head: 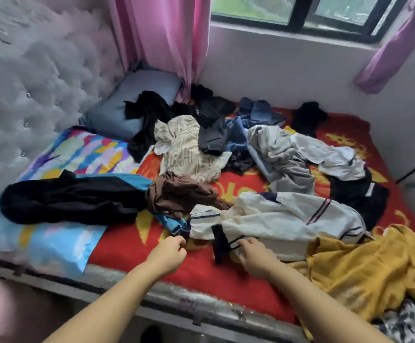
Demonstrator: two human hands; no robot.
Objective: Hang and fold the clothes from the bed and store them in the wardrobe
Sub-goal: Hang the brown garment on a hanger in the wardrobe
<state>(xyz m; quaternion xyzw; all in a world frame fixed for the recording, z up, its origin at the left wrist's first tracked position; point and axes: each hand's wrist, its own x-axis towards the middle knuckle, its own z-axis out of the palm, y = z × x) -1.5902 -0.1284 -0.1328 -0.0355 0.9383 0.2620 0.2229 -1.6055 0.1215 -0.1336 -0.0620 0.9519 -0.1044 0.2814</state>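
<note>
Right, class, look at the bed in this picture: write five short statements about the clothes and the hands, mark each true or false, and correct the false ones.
1. The right hand rests on the white striped garment. True.
2. The left hand holds the brown garment. False: its fingers are curled over the red blanket and hold nothing.
3. The mustard-yellow garment lies at the near right of the bed. True.
4. The black garment lies across the patterned pillow. True.
5. The blue pillow sits at the foot of the bed. False: it sits by the padded headboard, beside the pink curtain.
</note>
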